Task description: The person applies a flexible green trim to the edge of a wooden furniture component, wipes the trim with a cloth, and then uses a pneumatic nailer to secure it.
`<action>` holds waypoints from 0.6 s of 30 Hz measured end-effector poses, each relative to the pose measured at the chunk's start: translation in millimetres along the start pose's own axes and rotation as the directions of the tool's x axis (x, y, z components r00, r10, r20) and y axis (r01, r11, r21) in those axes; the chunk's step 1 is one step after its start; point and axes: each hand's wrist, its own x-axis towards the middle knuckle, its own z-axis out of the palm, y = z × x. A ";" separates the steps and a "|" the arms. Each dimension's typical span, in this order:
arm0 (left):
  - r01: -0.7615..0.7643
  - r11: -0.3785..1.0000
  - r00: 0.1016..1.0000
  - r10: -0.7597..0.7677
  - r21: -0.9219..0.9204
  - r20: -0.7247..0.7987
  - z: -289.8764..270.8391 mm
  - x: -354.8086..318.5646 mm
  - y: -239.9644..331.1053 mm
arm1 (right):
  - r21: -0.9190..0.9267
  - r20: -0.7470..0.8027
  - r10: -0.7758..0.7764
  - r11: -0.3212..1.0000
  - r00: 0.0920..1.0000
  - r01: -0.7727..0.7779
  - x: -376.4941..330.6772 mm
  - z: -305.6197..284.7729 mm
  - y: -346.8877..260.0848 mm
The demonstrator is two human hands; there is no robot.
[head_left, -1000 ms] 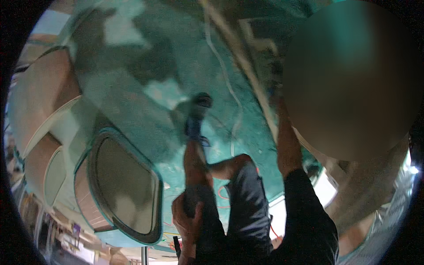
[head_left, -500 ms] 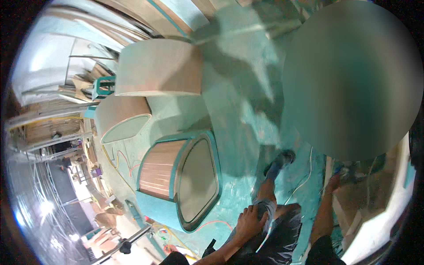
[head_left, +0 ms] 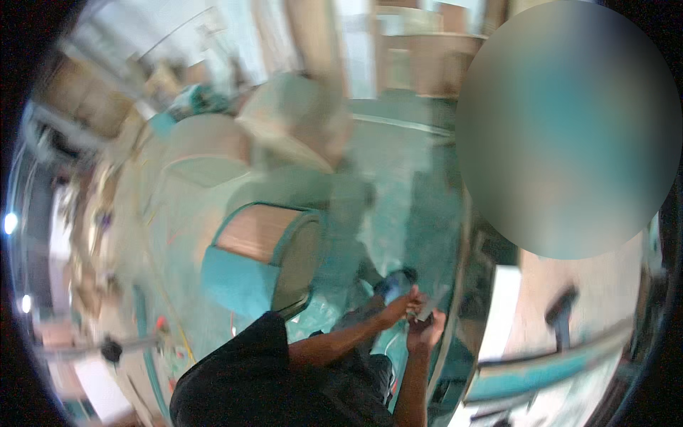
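Note:
My left hand (head_left: pixel 407 304) and my right hand (head_left: pixel 425 331) are close together in front of me, above my legs. Between them a thin grey flat piece (head_left: pixel 430 304) stands up from my right hand, whose fingers close around its lower end. The left fingers are bent in a pinch beside it; blur hides what they hold, if anything. Left of my hands a rounded wooden cabinet-like piece (head_left: pixel 257 231) rests on the floor, edged in blue, with a blue panel (head_left: pixel 238 281) and a greyish end face.
Two curved wooden forms, one nearer (head_left: pixel 206 146) and one behind (head_left: pixel 288 117), stand on the green floor (head_left: pixel 391 153). On my right, a worktop (head_left: pixel 590 281) bears a dark hand tool (head_left: pixel 562 313). A thin yellow hose (head_left: pixel 178 327) runs along the floor at left.
My left hand has left my knee and come up beside my right hand, which has moved left from the bench. The view has turned right, and the grey piece now shows between the hands.

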 end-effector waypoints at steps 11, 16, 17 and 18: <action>0.227 0.961 0.814 -0.277 0.159 0.511 143.1 -178.4 -184.5 | 0.001 -0.323 -0.169 0.984 0.931 0.179 -357.2 -146.4 -3.5; 0.163 0.926 0.792 -0.328 0.341 0.514 159.9 -200.8 -185.8 | -0.349 -0.630 -0.552 0.829 0.546 0.437 -431.4 -207.2 10.1; 0.156 0.924 0.787 -0.330 0.350 0.520 160.2 -194.2 -191.6 | -0.395 -0.706 -0.547 0.832 0.450 0.391 -440.0 -216.5 -5.7; 0.149 0.920 0.788 -0.331 0.361 0.518 155.9 -184.8 -194.3 | -0.578 -0.677 -0.650 0.760 0.346 0.298 -441.4 -222.4 -26.1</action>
